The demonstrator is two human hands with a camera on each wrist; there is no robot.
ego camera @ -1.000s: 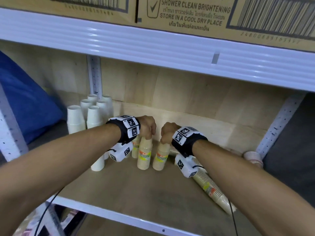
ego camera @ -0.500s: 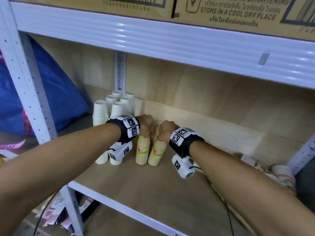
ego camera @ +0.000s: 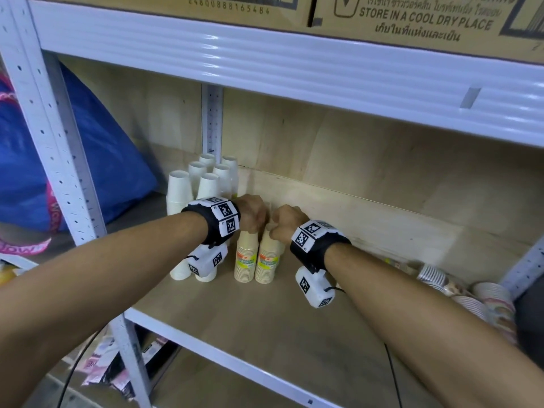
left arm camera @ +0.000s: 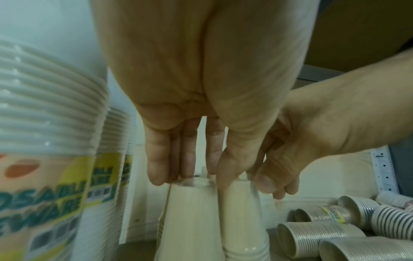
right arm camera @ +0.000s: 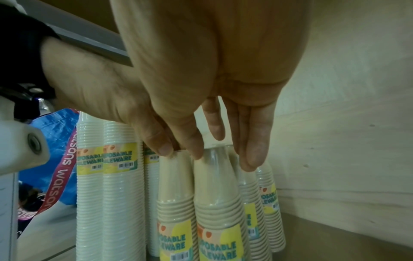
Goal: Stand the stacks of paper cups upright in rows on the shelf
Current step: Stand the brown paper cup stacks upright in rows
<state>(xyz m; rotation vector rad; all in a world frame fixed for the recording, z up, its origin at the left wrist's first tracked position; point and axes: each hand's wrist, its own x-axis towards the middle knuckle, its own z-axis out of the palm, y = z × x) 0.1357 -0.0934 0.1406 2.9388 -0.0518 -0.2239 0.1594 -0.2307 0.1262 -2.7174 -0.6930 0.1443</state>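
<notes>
Scanning from the left: white cup stacks point(ego camera: 188, 198) stand upright in rows at the back-left of the shelf point(ego camera: 265, 334), wrapped, tall and narrow (top-heavy, I'd guess). The left wrist camera hangs right in front of the nearest ones, so a careless pull-back of that arm could clip one and knock over the row.

Next, the left hand point(ego camera: 253, 213) sits on top of the left beige stack point(ego camera: 245, 257), fingertips point(left arm camera: 156, 169) curled down round its top cup; the left wrist view shows them touching the clear wrap at the rim. The grip is only at the very top, so any sideways shove would likely pivot the stack on its base and tip it.

Just beside it, touching, is the right beige stack point(ego camera: 268, 260), with the right hand point(ego camera: 287, 225) gripping its top the same way, thumb and fingers point(right arm camera: 250, 146) pinching the wrapped top cup. The film looks slick, so fingers could slip. Letting go before both bases sit flat risks the two leaning apart or into the stacks behind them.

Far right: more stacks point(ego camera: 471, 295) lie on their sides in a heap at the shelf's right end, not yet stood up. They're round, so reaching in could set them rolling off the front edge.
</notes>
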